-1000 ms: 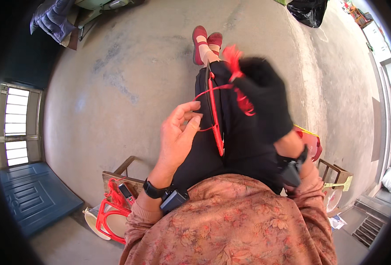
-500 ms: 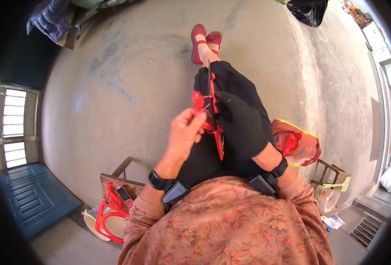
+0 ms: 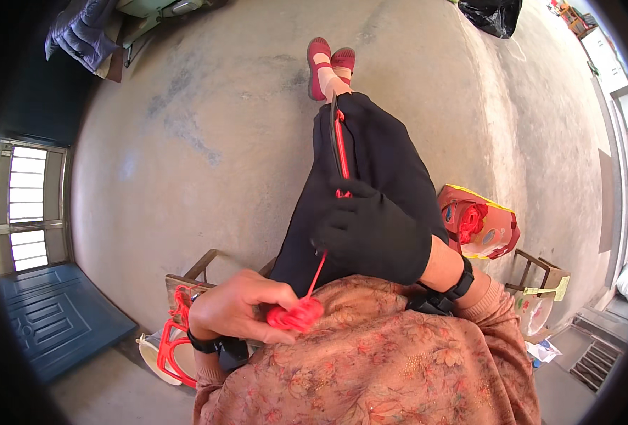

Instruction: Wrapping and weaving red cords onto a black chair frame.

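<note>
My bare left hand (image 3: 232, 306) is closed round a small bundle of red cord (image 3: 298, 316) close to my lap. From it one thin red strand (image 3: 317, 273) runs taut up to my right hand (image 3: 378, 237). That hand wears a black glove, its fingers curled round a long, narrow red-and-black piece (image 3: 341, 145) that points away from me above my dark trousers. The glove hides the near end of this piece, and its exact kind I cannot make out.
At my left, red cord (image 3: 181, 301) and a red frame-like object (image 3: 166, 354) rest by a wooden stool (image 3: 202, 263). A red bag (image 3: 495, 230) holding more red cord stands at my right, near another wooden frame (image 3: 541, 273). A black plastic bag (image 3: 491, 15) lies far right.
My left hand has pulled back toward my lap and left with the red bundle, stretching the strand. The gloved right hand has shifted slightly nearer and covers the piece's lower part.
</note>
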{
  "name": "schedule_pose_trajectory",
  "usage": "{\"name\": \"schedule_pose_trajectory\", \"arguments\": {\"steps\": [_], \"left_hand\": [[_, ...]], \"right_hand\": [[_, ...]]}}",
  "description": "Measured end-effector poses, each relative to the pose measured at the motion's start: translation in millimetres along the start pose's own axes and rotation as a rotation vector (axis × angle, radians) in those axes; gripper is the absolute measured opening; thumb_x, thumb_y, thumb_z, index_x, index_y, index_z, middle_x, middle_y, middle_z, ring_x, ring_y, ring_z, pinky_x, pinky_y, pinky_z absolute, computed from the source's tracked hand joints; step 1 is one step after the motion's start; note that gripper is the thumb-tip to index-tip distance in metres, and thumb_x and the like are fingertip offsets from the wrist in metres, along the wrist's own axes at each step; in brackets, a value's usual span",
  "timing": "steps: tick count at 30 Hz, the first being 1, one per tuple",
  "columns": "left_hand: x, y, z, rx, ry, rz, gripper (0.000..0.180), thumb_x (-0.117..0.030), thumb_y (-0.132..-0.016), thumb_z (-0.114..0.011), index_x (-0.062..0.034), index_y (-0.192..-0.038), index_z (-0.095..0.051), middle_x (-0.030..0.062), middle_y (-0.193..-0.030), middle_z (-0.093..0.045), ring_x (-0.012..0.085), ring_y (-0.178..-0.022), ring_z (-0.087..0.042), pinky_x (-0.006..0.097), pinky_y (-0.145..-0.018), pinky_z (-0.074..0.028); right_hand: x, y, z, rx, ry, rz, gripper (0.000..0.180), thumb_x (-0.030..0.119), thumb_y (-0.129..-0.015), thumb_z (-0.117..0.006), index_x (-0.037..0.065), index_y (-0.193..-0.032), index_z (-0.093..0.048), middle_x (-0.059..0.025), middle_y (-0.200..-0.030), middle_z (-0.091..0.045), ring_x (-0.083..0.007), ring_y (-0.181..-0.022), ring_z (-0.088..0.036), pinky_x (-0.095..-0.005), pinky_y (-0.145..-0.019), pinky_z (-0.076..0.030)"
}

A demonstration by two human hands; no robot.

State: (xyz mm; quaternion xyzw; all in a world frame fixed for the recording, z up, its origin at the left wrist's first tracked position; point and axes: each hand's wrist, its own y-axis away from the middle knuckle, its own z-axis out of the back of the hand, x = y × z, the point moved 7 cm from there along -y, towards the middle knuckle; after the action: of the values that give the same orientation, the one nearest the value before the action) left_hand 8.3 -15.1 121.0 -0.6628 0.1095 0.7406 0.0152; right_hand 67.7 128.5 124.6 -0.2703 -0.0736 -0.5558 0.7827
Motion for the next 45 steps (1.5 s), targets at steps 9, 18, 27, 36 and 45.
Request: {"name": "schedule_pose_trajectory", "arguments": {"steps": [9, 18, 27, 36, 45], "left_hand": [[75.9, -32.0, 25.3, -0.792, 0.334, 0.187, 0.029, 0.002, -0.073, -0.073, -0.0025, -0.097, -0.057, -0.0021, -0.077, -0.055, 0.0055, -0.073, -0.054, 0.021, -0.067, -0.045], [103.3, -92.8, 21.2, -0.992, -0.046, 0.214, 0.035, -0.010, -0.075, -0.076, 0.0019, -0.099, -0.055, 0.0026, -0.082, -0.063, 0.0049, -0.077, -0.056, 0.022, -0.068, -0.048], [84.2, -58.5, 59.0, -0.838, 0.545, -0.090, 0.030, 0.002, -0.082, -0.065, -0.0002, -0.109, -0.051, 0.0098, -0.098, -0.063, 0.0126, -0.080, -0.063, 0.025, -0.069, -0.053], [108.0, -104.5, 43.4, -0.940, 0.291, 0.068, 0.018, 0.006, -0.085, -0.059, 0.0007, -0.102, -0.056, 0.0044, -0.086, -0.064, 0.0095, -0.075, -0.062, 0.024, -0.067, -0.051], [82.2, -80.9, 33.6, -0.562, 0.616, 0.070, 0.015, -0.016, -0.091, -0.059, -0.0014, -0.097, -0.059, 0.0117, -0.093, -0.066, 0.0152, -0.080, -0.065, 0.024, -0.063, -0.052]], "right_hand": [[-18.0, 49.6, -2.9, -0.133, -0.847, -0.371, 0.006, 0.006, -0.082, -0.065, 0.003, -0.087, -0.064, -0.0085, -0.080, -0.063, -0.0193, -0.071, -0.060, -0.0302, -0.066, -0.049], [-22.0, 66.5, -10.2, -0.113, -1.320, -0.847, 0.009, 0.008, -0.088, -0.059, 0.000, -0.093, -0.061, -0.0015, -0.082, -0.061, -0.0050, -0.075, -0.054, -0.0237, -0.067, -0.045], [-89.3, 31.0, 34.4, -0.132, -0.636, -0.619, 0.018, 0.011, -0.084, -0.061, 0.004, -0.101, -0.061, -0.0065, -0.075, -0.059, -0.0183, -0.068, -0.059, -0.0305, -0.065, -0.047], [-121.0, 26.9, -48.4, -0.193, -0.808, -0.878, 0.028, 0.021, -0.084, -0.067, 0.001, -0.104, -0.065, -0.0071, -0.081, -0.067, -0.0123, -0.074, -0.061, -0.0278, -0.067, -0.048], [-79.6, 78.2, 53.2, -0.771, -0.848, -0.914, 0.022, 0.009, -0.089, -0.059, -0.002, -0.106, -0.063, -0.0046, -0.096, -0.064, -0.0107, -0.089, -0.058, -0.0240, -0.081, -0.044]]}}
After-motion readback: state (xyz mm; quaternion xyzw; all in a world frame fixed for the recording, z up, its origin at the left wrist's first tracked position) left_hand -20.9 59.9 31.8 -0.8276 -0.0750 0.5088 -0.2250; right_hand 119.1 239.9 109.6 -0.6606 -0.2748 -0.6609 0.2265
